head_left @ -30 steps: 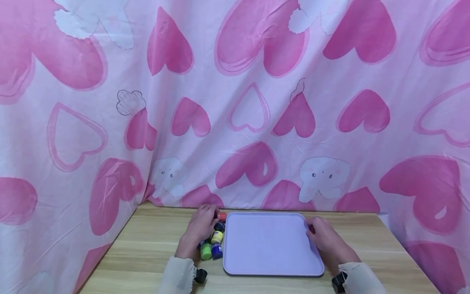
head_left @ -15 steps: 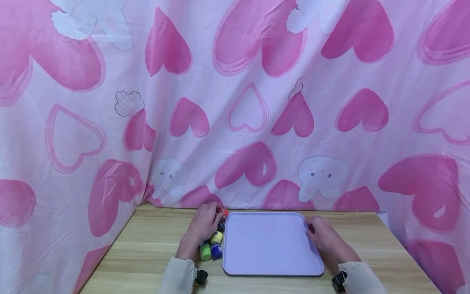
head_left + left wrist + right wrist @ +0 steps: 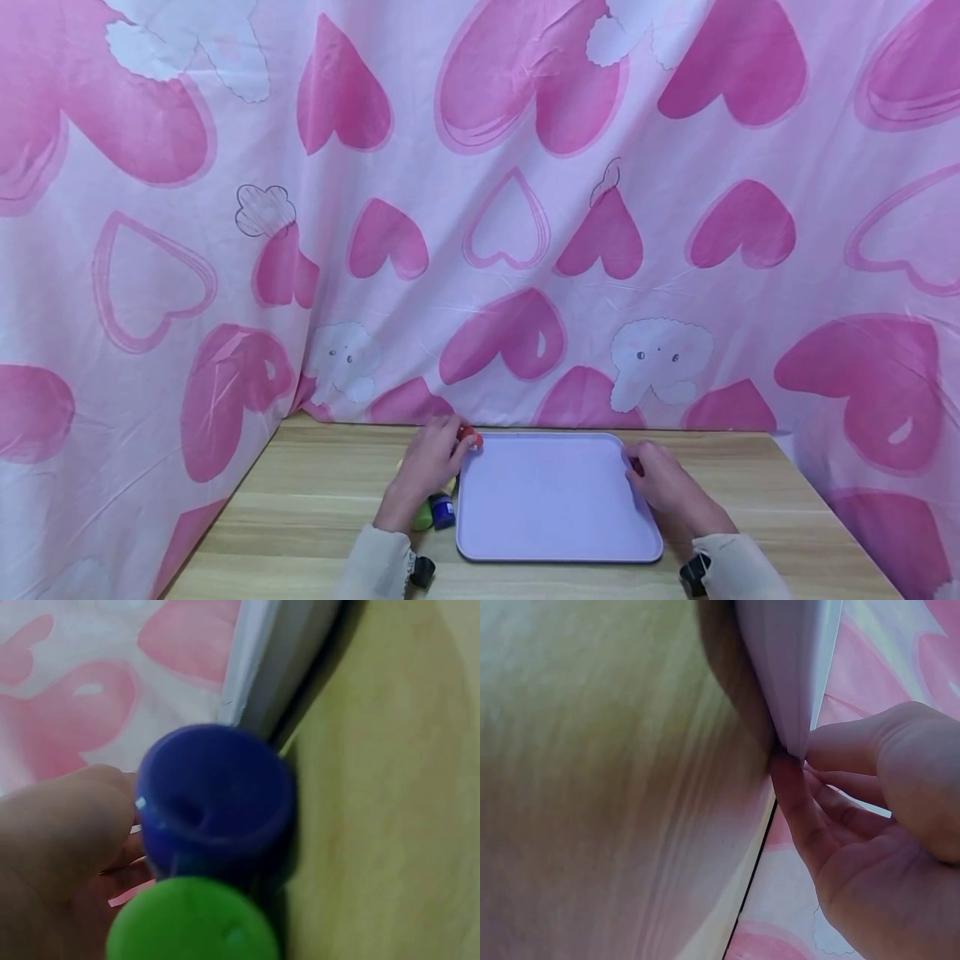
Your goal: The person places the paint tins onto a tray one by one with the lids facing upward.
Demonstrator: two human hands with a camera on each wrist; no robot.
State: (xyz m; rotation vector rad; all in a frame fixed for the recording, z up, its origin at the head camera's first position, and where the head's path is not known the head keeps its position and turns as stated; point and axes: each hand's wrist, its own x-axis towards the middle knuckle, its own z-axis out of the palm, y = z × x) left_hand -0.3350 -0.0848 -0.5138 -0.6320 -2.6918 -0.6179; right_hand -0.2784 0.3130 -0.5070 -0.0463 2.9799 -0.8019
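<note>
My left hand (image 3: 426, 463) holds a small red paint jar (image 3: 472, 439) over the far left corner of the pale purple tray (image 3: 555, 500). Fingers and thumb are bent round the jar, which is partly hidden. In the head view, a dark blue jar (image 3: 443, 512) and a green jar (image 3: 423, 517) lie beside the tray, near my left wrist. Their blue lid (image 3: 217, 780) and green lid (image 3: 193, 922) loom close in the left wrist view. A bit of a yellow jar (image 3: 450, 487) shows behind the hand. My right hand (image 3: 870, 817) pinches the tray's right rim between thumb and fingers.
The tray lies on a wood-grain table (image 3: 285, 517). A pink and white heart-patterned cloth (image 3: 510, 350) hangs close behind the table's far edge and along its left side. Each wrist wears a black device (image 3: 695, 575).
My left hand has picked up the red jar from beside the tray and carried it right, over the tray's corner. The right hand keeps its place on the rim.
</note>
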